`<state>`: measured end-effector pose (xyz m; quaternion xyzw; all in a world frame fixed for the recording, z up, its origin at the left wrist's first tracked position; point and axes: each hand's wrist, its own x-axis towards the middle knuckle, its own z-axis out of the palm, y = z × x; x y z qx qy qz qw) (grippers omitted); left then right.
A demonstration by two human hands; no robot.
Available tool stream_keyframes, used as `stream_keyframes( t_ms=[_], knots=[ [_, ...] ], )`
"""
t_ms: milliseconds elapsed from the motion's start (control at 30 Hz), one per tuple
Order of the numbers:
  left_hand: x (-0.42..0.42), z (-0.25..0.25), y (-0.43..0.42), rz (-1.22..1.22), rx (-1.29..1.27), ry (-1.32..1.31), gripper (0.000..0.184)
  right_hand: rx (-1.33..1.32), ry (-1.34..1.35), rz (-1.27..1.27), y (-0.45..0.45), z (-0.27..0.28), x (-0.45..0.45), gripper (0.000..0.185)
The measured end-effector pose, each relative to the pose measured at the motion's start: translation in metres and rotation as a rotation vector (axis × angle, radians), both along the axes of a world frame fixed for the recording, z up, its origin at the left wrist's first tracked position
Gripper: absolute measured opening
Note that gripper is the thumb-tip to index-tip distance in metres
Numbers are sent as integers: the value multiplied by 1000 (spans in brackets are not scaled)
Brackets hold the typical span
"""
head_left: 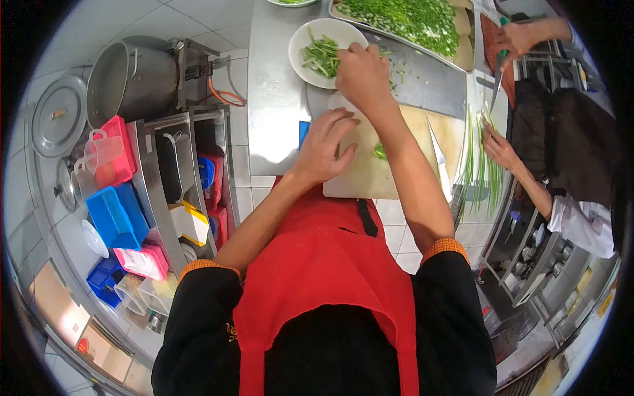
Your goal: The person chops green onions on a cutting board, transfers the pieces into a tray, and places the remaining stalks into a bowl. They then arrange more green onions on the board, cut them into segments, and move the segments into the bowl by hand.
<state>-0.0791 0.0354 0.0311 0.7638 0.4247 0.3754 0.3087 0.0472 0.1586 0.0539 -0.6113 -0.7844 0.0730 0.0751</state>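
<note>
1. The person's right hand (pixel 364 74) reached over the right side of a white bowl (pixel 296 51), its fingers bent down. Whether they gripped anything could not be told, as the back of the hand hid the fingertips.
2. The cut green stalks (pixel 319 61) lay in the white bowl, just beside the right hand.
3. The left hand (pixel 325 149) was open and held nothing, its fingers spread at the left edge of a pale cutting board (pixel 356 177).
4. A small green pile (pixel 380 151) sat on the board, between the forearms. A knife (pixel 439 158) with a white handle lay along the board's right side.
5. Beyond the board, a metal tray (pixel 380 30) held a thick layer of chopped greens (pixel 409 20), and loose green bits were scattered on the metal counter (pixel 271 86) near the bowl.
6. On the right, a co-worker's hand (pixel 519 41) gripped a green-handled knife (pixel 496 84); the co-worker's other hand (pixel 500 148) touched long green stalks (pixel 485 165).
7. On the left, a large pot (pixel 132 79) stood near shelves with colored bins.
</note>
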Motion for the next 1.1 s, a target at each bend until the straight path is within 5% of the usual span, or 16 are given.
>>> stream_keyframes(
  t_ms=[100, 267, 367, 433, 500, 700, 767, 967, 1100],
  knots=[
    [-28, 3, -4, 140, -22, -31, 48, 39, -155, -12, 18, -11, -1, 21],
    [-69, 4, -12, 343, -120, -65, 44, 2, -41, 14, 29, -26, 21, 15],
    [-82, 0, -13, 420, -208, -83, 39, -400, 435, -192, 35, -17, 36, 13],
    [-85, -15, -9, 452, -497, -333, 32, -387, 570, -161, 33, -8, 46, 20],
    [-79, -5, 10, 430, -563, -469, 26, -673, 931, -328, 24, 30, 46, 19],
    [-53, 29, 73, 220, -757, -670, 22, -894, 1263, -453, -5, 40, 66, 14],
    [-41, 38, 79, 179, -765, -668, 23, -884, 1254, -476, -21, 45, 77, 15],
    [-18, 26, 56, 73, -847, -487, 21, -719, 505, -58, -88, 26, 128, 11],
    [-17, 8, 41, 73, -801, -475, 19, -531, 383, -7, -108, 14, 126, 12]
  ],
)
